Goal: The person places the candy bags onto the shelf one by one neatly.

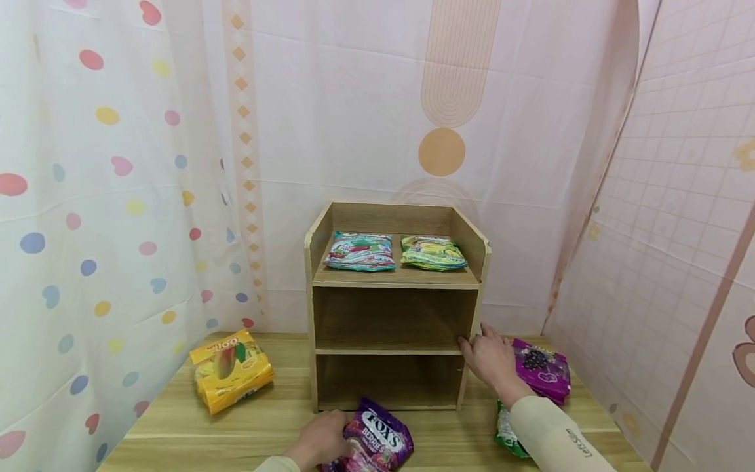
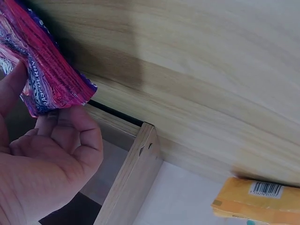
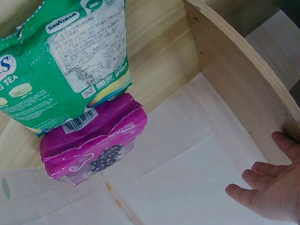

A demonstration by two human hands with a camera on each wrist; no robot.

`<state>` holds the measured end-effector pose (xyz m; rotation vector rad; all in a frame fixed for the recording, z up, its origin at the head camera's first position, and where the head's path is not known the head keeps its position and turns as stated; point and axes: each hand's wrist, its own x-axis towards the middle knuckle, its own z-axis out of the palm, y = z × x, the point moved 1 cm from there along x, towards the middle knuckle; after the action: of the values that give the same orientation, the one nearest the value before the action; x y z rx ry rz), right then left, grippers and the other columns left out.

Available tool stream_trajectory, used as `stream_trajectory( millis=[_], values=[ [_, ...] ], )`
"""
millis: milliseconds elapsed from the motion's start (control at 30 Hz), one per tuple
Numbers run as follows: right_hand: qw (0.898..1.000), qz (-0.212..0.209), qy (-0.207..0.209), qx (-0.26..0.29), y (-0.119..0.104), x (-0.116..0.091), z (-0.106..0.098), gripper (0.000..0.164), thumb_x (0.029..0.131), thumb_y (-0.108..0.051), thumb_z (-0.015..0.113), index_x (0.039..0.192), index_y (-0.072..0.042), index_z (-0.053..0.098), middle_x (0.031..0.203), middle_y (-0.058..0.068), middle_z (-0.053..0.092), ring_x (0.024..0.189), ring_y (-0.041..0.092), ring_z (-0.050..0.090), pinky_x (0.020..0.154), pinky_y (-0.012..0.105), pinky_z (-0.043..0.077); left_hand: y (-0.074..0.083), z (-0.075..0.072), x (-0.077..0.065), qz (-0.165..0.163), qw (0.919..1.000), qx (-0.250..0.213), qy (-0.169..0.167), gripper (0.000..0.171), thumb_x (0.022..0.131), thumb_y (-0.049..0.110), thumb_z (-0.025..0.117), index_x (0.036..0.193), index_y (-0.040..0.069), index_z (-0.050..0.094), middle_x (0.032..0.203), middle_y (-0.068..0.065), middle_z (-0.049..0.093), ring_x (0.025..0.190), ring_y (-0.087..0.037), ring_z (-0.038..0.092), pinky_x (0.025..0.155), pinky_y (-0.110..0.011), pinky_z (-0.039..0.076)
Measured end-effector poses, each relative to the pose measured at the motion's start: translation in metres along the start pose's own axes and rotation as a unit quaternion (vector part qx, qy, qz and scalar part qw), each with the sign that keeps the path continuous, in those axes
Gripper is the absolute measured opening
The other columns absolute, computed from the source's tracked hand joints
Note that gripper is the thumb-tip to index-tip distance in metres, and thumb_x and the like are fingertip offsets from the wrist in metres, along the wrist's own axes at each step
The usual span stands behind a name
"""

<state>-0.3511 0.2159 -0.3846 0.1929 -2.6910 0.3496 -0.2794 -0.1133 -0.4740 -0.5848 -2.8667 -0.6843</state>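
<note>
Pale patterned cloth (image 1: pixel 360 98) hangs behind a light wood-grain bench (image 1: pixel 289 387), with a three-tier wooden shelf (image 1: pixel 396 285) standing on it. So the left grip (image 1: pixel 321 440) is pinching a shiny purple-and-pink plastic FOX'S bag (image 1: pixel 380 436), thumb on its face and fingers curled behind, just in front of the shelf's bottom opening. Key bit imo: the bag is off to the right of that grip, its top end slanting up and right toward the shelf, and the left one is clearly nearer. Can't tell the full long axis, its lower end runs out of the head view. Right grip (image 1: pixel 494 357) is loose and holding nothing, fingers at the shelf's right side panel. Also around: a magenta dark-fruit bag (image 1: pixel 541 370) and a green plastic bag (image 1: pixel 510 429) to the right, a yellow mango bag (image 1: pixel 232 370) to the left, teal bag (image 1: pixel 361 252) and lime-yellow bag (image 1: pixel 433 254) up top.
</note>
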Motion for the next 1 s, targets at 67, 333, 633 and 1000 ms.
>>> stream_trajectory(
  millis=[67, 333, 633, 1000],
  values=[
    [1.000, 0.000, 0.000, -0.002, 0.000, 0.000, 0.000, 0.043, 0.101, -0.033, 0.052, 0.093, 0.001, 0.076, 0.139, 0.030, 0.051, 0.129, 0.047, 0.046, 0.103, 0.066, 0.034, -0.001, 0.000, 0.001, 0.006, 1.0000, 0.001, 0.002, 0.023, 0.061, 0.016, 0.078, 0.066, 0.016, 0.055, 0.072, 0.000, 0.058, 0.066, -0.018, 0.054, 0.061, -0.038, 0.045],
    [1.000, 0.002, -0.002, -0.003, 0.000, 0.000, 0.000, 0.043, 0.101, -0.033, 0.052, 0.094, 0.001, 0.077, 0.139, 0.031, 0.050, 0.129, 0.047, 0.046, 0.103, 0.065, 0.034, 0.000, -0.004, 0.001, 0.042, 0.9986, -0.021, 0.022, 0.018, 0.061, 0.000, 0.070, 0.068, 0.015, 0.062, 0.067, 0.004, 0.060, 0.061, -0.012, 0.052, 0.055, -0.034, 0.043],
    [1.000, 0.003, -0.010, -0.002, -0.001, 0.000, -0.002, 0.042, 0.102, -0.032, 0.051, 0.094, 0.000, 0.077, 0.140, 0.031, 0.050, 0.130, 0.047, 0.045, 0.104, 0.066, 0.033, 0.000, -0.005, 0.002, 0.081, 0.9934, -0.065, 0.047, 0.021, 0.063, -0.003, 0.072, 0.076, 0.013, 0.072, 0.071, 0.007, 0.067, 0.065, -0.009, 0.057, 0.059, -0.031, 0.047],
    [1.000, 0.002, -0.010, -0.002, -0.003, -0.001, -0.004, 0.042, 0.102, -0.032, 0.051, 0.096, 0.001, 0.076, 0.140, 0.032, 0.049, 0.130, 0.048, 0.044, 0.104, 0.066, 0.033, 0.003, -0.013, 0.004, 0.114, 0.9854, -0.104, 0.072, 0.017, 0.071, -0.003, 0.073, 0.077, 0.013, 0.071, 0.071, 0.010, 0.067, 0.064, -0.001, 0.052, 0.058, -0.026, 0.043]
  ],
)
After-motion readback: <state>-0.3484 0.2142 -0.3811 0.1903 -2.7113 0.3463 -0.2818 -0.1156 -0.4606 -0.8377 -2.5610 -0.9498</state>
